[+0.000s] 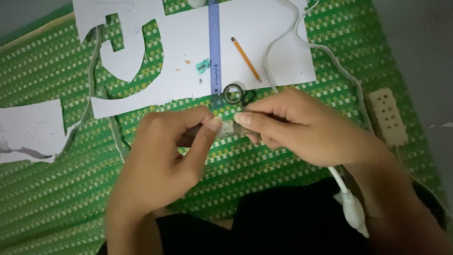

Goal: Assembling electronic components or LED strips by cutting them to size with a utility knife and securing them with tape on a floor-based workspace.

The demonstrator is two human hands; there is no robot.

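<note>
Pinching a small clear piece (229, 127) at frame centre, left hand (165, 160) and right hand (297, 125) both close fingertips on it. It looks like a joining or peeling step; steady, fine thumb work seems needed next. Above lie a tape roll (233, 93), blue ruler (214, 47), pencil (246, 59) and cut white paper (264, 42).

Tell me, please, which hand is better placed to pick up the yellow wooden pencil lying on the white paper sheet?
Probably the right hand: the yellow wooden pencil lies just beyond its knuckles, right of the blue ruler. The left hand sits lower, farther away. Both pinch a small clear object, so one must release.
</note>
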